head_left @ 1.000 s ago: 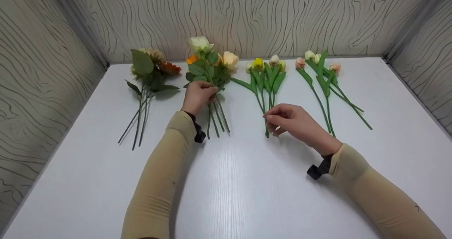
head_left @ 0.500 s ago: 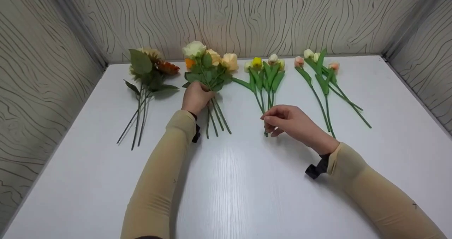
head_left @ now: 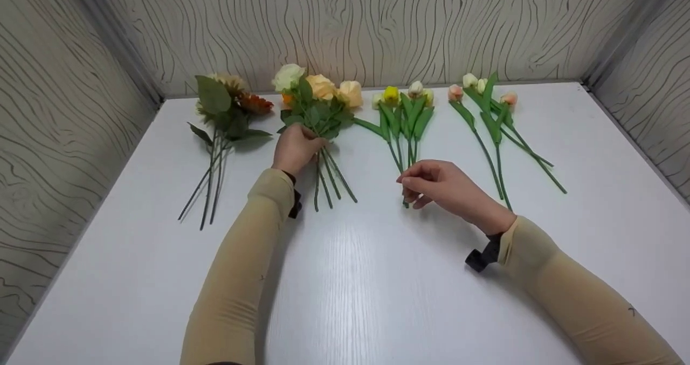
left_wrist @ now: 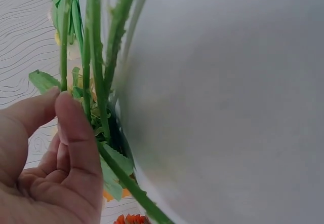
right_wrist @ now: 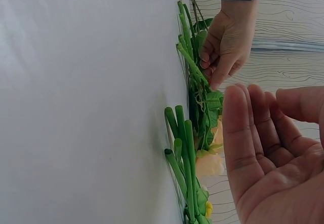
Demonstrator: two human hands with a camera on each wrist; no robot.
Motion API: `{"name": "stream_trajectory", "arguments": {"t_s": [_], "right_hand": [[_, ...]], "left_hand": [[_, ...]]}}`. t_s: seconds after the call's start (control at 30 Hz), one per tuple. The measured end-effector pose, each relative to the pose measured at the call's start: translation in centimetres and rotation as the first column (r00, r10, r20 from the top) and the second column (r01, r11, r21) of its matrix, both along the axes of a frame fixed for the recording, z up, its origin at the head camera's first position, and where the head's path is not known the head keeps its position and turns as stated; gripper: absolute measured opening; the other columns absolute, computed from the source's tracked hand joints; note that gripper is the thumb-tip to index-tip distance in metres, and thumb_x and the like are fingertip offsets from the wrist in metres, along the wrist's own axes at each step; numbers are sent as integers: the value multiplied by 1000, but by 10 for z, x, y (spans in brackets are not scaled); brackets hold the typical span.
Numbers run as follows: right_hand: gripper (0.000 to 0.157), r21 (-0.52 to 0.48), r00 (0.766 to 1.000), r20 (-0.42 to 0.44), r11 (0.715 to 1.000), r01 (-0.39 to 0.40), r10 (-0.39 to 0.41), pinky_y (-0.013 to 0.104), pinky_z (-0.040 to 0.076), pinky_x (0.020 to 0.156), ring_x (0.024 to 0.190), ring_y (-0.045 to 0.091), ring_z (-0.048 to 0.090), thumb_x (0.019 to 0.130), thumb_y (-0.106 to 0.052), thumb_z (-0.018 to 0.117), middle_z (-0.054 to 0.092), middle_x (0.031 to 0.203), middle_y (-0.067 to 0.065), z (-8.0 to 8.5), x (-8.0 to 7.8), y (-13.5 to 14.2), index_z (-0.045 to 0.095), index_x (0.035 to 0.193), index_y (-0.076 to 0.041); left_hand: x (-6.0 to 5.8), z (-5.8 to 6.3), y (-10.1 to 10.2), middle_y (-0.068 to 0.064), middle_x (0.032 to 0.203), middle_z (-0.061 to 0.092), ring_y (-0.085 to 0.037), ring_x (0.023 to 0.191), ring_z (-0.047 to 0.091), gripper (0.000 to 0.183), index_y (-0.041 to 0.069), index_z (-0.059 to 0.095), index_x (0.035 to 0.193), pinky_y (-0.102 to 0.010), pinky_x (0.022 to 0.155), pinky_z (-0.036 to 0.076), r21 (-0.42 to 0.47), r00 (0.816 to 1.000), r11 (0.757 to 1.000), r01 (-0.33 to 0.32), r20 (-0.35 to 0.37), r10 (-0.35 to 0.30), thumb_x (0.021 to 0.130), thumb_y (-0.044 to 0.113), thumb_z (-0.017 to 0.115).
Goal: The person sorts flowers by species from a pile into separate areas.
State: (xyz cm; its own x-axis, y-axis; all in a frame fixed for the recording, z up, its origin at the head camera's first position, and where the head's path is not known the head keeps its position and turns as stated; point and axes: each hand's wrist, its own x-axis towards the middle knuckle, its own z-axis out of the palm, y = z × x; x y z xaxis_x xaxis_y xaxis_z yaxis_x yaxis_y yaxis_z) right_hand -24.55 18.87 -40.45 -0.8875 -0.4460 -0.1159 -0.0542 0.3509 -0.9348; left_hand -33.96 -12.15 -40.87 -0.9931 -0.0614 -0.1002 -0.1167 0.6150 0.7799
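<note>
My left hand pinches the stem of a white rose between thumb and forefinger, just below the leaves. Peach roses and a bit of orange bloom lie beside it, their stems fanned toward me on the table. In the left wrist view the pinched stem stands apart from several other green stems. My right hand, fingers loosely bent and holding nothing, hovers at the lower stems of a bunch of yellow and white tulips. The right wrist view shows a gap between that hand and the tulip stems.
At the left lies a bunch with dark leaves and a rust-orange flower. Pink and white tulips lie spread at the right. Behind the white table rises a wood-patterned wall.
The white rose's head has come down and to the left, and its stem's lower end has swung right. The left hand shifted slightly left with it. My right hand has barely moved.
</note>
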Motion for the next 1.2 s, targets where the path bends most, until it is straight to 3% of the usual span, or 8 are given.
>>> {"name": "stream_trajectory", "arguments": {"t_s": [0.27,0.83,1.03,1.2], "right_hand": [[38,-1,1000,-2,1000,-5,5,39,61,80,95,33,66,103,-28,65,67,103,21,-1,-1,0,64,123,4],[39,7,1000,24,1000,2,-2,39,61,81,97,33,67,102,-30,66,67,103,21,0,0,-1,65,123,3],[39,5,1000,21,1000,0,0,39,61,81,97,34,67,102,-29,66,68,104,21,0,0,-1,65,123,4],[39,2,1000,23,1000,-2,2,39,61,81,96,33,67,103,-28,66,67,104,21,-2,-2,0,65,124,4]], "left_hand": [[-3,-1,3,-2,73,52,-17,69,52,30,10,56,79,-31,62,43,-94,1000,996,4,6,-3,95,28,74],[1,-3,10,-7,94,49,-22,88,51,25,6,51,102,-34,73,43,-67,1000,998,9,28,-7,98,22,70],[0,-2,5,-7,92,50,-22,84,53,27,7,51,100,-34,70,44,-63,1000,998,9,27,-7,97,23,72],[0,-2,2,-4,78,48,-18,70,50,28,10,49,84,-32,62,42,-81,1000,997,12,11,-11,97,25,70]]}}
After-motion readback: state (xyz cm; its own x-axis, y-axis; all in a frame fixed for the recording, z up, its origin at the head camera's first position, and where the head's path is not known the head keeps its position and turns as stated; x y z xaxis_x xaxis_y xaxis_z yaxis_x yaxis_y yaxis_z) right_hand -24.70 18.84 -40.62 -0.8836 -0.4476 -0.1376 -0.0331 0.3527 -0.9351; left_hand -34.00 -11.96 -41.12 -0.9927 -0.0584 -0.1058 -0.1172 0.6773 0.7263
